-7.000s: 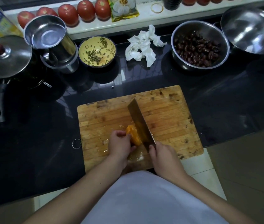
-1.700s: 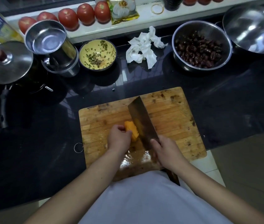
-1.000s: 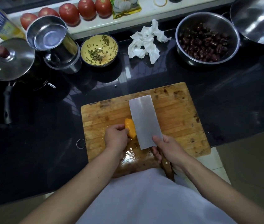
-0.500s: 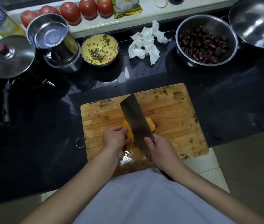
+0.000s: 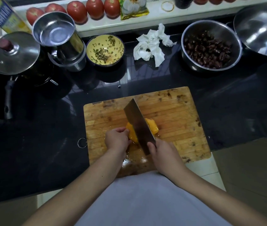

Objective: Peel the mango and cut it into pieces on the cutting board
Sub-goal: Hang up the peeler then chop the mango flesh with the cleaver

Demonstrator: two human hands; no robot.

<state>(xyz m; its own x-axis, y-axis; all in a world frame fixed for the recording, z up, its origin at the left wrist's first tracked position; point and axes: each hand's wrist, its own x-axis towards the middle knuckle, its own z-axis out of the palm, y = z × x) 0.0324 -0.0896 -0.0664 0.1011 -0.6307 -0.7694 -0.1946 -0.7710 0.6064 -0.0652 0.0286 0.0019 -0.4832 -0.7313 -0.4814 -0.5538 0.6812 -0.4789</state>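
Step in hand, as judged: peeled mango is being cut into pieces.

- Left hand [image 5: 116, 139]: fingers are curled onto the left end of the mango [image 5: 132, 135], which is pinned flat on the cutting board [image 5: 175, 115]. Fingertips are best kept tucked back, knuckles toward the blade.
- Mango: orange flesh is exposed, no skin is seen. It lies near the board's middle, slightly toward the near edge. The cleaver [image 5: 139, 126] is set across it; flesh is visible on both sides of the blade.
- Right hand [image 5: 163, 151]: fingers are wrapped round the cleaver's handle end, thumb laid against the blade base. The handle itself is hidden under the hand.
- Advice: the flesh is probably slick, since wet juice is seen on the board's near part. A straight press down is preferred over sawing, so the piece is not skated sideways. Whether a stone is inside cannot be told; resistance is to be expected if so.

Surface and room, left to right:
- A lidded pot [image 5: 13, 53] with a dark handle is stood at the far left of the black glossy table [image 5: 31, 152].
- A steel cup [image 5: 59, 35] is placed beside it, then a yellow bowl [image 5: 105, 48] holding chopped green bits.
- Tomatoes [image 5: 95, 8] are lined on a white ledge behind, next to a packet [image 5: 133, 7].
- Crumpled tissue [image 5: 152, 44] is left mid-table.
- A steel bowl of dark fruit [image 5: 211, 46] and an empty steel bowl [image 5: 260, 30] are at the right.
- Pale floor tiles [image 5: 252, 168] are seen lower right.
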